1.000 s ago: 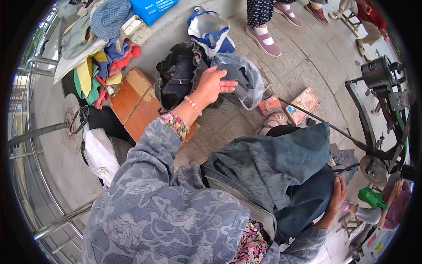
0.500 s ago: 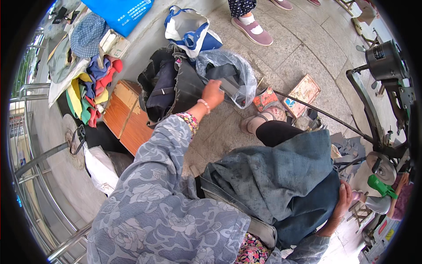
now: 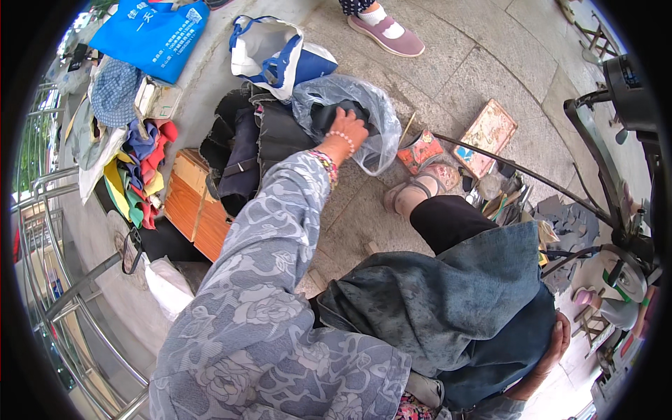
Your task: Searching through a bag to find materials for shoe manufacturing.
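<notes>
Seated person, one hand on lap cloth, the other reaching into a plastic bag on the pavement.

Nearest, the right hand (image 3: 548, 355) curls its fingers around the lower edge of the blue-grey cloth (image 3: 448, 308) lying across the lap. Farther out, the left hand (image 3: 348, 130) is closed on the rim of the clear plastic bag (image 3: 364, 105), which sits on the paving stones (image 3: 462, 63) against a heap of dark garments (image 3: 245, 147). A wooden box (image 3: 192, 210) stands left of the heap; a blue-and-white tote (image 3: 273, 52) lies beyond it.
</notes>
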